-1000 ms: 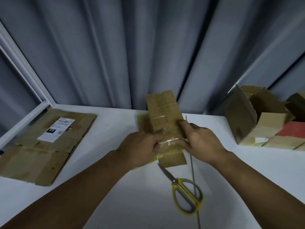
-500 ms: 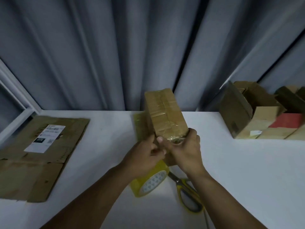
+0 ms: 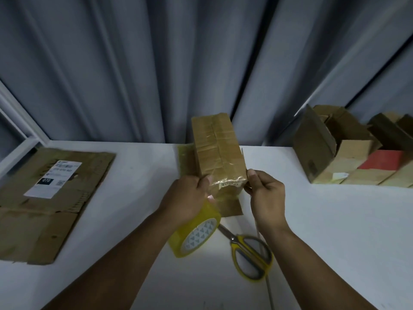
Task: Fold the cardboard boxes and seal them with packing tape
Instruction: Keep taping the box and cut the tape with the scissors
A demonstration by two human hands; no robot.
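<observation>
Grey pleated curtains (image 3: 134, 63) hang behind a white counter (image 3: 335, 231). On its left side lies a flattened cardboard sheet (image 3: 33, 215) with a white shipping label (image 3: 53, 179) facing up. At the far right stands a cluster of assembled cardboard boxes (image 3: 348, 153), one with a red face (image 3: 384, 163). Near the middle a small cardboard box (image 3: 218, 151) is held tilted above the counter, with glossy tape (image 3: 228, 181) wrinkled across its near end. The left hand (image 3: 185, 198) grips the near left corner with curled fingers, and the right hand (image 3: 267, 195) pinches the near right corner between thumb and fingers. A yellow packing tape roll (image 3: 196, 233) sits just below the left hand. Whether it touches that hand cannot be told. Yellow-handled scissors (image 3: 250, 249) lie just beside the roll.
</observation>
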